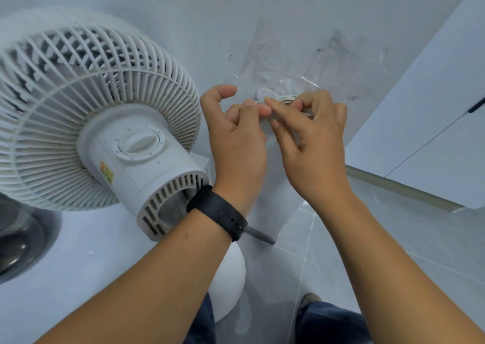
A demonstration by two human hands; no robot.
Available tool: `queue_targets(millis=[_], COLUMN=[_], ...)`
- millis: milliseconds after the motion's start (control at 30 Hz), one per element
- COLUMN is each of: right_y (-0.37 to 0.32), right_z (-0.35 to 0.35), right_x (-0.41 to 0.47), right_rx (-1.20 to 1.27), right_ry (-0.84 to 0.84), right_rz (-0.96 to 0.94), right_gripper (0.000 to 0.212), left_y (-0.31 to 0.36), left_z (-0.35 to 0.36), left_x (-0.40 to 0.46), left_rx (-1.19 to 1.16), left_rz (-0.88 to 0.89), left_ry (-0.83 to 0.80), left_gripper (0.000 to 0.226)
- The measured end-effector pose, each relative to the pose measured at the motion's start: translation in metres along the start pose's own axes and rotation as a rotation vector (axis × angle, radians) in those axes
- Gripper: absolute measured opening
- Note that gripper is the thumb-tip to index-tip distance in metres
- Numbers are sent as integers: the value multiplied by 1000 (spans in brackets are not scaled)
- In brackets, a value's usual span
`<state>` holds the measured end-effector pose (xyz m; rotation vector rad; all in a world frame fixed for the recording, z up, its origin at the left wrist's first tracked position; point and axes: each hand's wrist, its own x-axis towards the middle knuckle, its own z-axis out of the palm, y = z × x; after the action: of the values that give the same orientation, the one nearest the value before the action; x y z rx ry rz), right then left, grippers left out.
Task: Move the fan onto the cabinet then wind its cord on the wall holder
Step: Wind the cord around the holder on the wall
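Nearest the camera, on the pale cabinet top, the white plastic fan with the slatted round grille already stands, its motor housing just beside the left wrist with the black watch band. So the winding is the step in hand, I judge.

The risk sits there: the fan stands close to the cabinet's edge, and a hard tug on the cord, or a knock from the left forearm, could drag or tip it. Loose turns could also slip off the holder if tension drops while the grip changes.

Further out, the left hand is half curled, thumb and forefinger pinched together, apparently on the thin white cord, though the strand between them is hard to make out. The right hand is loosely curled too, forefinger extended toward the left, its other fingers closed around the cord loops.

Farthest, against the grey wall, the small white wall holder carries those loops, mostly hidden behind the fingers.
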<state>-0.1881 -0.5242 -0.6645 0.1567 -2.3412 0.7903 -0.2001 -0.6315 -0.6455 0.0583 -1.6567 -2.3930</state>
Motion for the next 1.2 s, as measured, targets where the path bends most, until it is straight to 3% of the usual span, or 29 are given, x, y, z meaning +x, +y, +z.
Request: queue_targets(millis=[200,400,667,867,1033,1200], right_y=[-2,0,-15,-11,-9,-9], right_z=[-18,-11,-15,-16,-16,-18], right_x=[-10,-19,-9,-2,0,0], right_rx=[263,199,372,332,337,339], right_ry=[10,-159,141,267,304,308], right_rz=[93,111,278,363,401,415], right_gripper=[10,11,13,6,5,5], left_y=[4,3,-6,-14,-17,-22], left_z=[1,0,-1,1,0,-6], left_x=[-6,-4,-12,-19,-20,-13], left_rx=[-5,44,352,649,871,971], left_rz=[1,4,204,361,385,454], left_ry=[-141,-169,-13,45,-39,-98], left_gripper=[27,25,15,34,56,61])
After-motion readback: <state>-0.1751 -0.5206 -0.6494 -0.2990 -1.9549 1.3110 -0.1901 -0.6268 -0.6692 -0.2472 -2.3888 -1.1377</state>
